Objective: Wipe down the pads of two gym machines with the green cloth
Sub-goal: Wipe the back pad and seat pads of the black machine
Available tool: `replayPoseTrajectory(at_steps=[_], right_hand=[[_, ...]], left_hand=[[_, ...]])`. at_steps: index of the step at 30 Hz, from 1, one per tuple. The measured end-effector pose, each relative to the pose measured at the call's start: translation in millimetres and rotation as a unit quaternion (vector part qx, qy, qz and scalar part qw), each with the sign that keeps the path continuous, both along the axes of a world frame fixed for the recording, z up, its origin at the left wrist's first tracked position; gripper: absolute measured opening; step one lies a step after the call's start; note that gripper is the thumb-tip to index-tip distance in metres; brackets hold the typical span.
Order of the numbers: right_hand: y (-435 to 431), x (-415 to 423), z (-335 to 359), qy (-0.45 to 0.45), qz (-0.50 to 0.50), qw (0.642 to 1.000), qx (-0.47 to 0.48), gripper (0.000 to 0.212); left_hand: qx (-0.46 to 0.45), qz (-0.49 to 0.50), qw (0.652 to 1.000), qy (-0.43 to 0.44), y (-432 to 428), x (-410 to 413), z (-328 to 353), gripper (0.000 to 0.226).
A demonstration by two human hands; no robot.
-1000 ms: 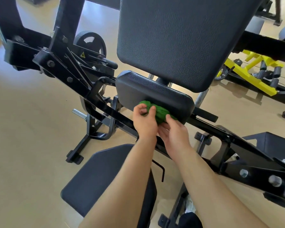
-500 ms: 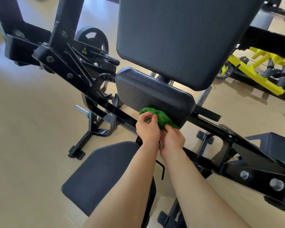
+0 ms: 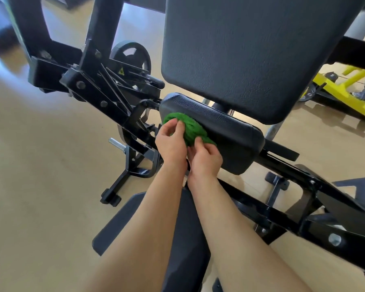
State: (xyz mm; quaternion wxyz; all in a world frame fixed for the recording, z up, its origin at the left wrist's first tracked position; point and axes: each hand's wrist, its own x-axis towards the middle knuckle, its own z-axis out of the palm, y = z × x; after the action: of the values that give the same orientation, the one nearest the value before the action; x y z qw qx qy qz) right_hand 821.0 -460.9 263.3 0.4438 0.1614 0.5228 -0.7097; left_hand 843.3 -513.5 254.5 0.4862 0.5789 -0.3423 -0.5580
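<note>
Head view: the bunched cloth [image 3: 189,130] presses on the left end of the small pad [image 3: 223,133], gripped by both hands, left [image 3: 171,142] and right [image 3: 205,158]. The back pad [image 3: 251,51] stands above that pad, the seat [image 3: 185,234] below it.

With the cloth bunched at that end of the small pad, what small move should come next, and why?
Probably sweep the green cloth rightward along the small pad. Both the left hand and right hand hold it at the pad's left end, leaving the rest uncovered.
</note>
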Motion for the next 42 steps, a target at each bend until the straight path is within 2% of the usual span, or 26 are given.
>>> replayPoseTrajectory(at_steps=[2,5,9,12,14,15,17,19,21,26,27,30,33,36,40,42], right_hand=[[-3,5,-19,-0.017,0.001,1.0,0.02,0.005],[-10,12,-39,-0.021,0.026,0.996,0.077,0.008],[-30,18,-47,-0.029,0.055,0.989,0.132,0.028],[-49,21,-31,-0.039,0.09,0.988,0.122,0.025],[-65,25,-9,-0.063,0.097,0.99,0.076,0.008],[-71,27,1,-0.088,0.081,0.992,0.045,0.011],[-81,31,9,-0.105,0.06,0.993,0.001,0.024],[-82,34,9,-0.097,0.059,0.994,-0.009,0.017],[-78,36,0,-0.089,0.045,0.995,0.0,0.009],[-62,32,-30,-0.092,0.049,0.991,0.088,0.008],[-62,32,-29,-0.084,0.062,0.989,0.101,0.006],[-70,31,-18,-0.075,0.073,0.988,0.111,0.019],[-79,31,11,-0.083,0.081,0.992,0.058,0.009],[-80,30,39,-0.099,0.071,0.992,-0.032,0.023],[-62,17,64,-0.129,0.049,0.982,-0.126,0.03],[-49,10,67,-0.124,0.034,0.981,-0.147,0.032]], left_hand=[[0.038,0.006,0.999,-0.032,0,3,-21,0.013],[0.099,0.003,0.993,-0.066,-7,11,-47,0.018],[0.123,-0.024,0.982,-0.139,-23,21,-55,0.018],[0.09,-0.009,0.986,-0.142,-39,29,-36,0.016],[0.057,0.011,0.995,-0.085,-58,34,-14,0.015],[0.039,0.016,0.997,-0.067,-68,36,-3,0.016],[-0.008,0.015,0.997,-0.073,-80,38,14,0.014],[-0.038,0.005,0.995,-0.092,-80,38,15,0.009],[-0.043,-0.014,0.992,-0.117,-76,42,-2,0.013],[0.061,-0.07,0.986,-0.137,-61,46,-47,0.031],[0.083,-0.082,0.983,-0.142,-61,48,-52,0.03],[0.098,-0.116,0.971,-0.186,-68,53,-50,0.022],[0.044,-0.087,0.983,-0.153,-84,53,-17,0.021],[-0.06,-0.063,0.993,-0.079,-91,49,24,0.02],[-0.161,-0.158,0.971,-0.074,-79,30,35,0.017],[-0.223,-0.199,0.945,-0.129,-72,22,23,0.024]])
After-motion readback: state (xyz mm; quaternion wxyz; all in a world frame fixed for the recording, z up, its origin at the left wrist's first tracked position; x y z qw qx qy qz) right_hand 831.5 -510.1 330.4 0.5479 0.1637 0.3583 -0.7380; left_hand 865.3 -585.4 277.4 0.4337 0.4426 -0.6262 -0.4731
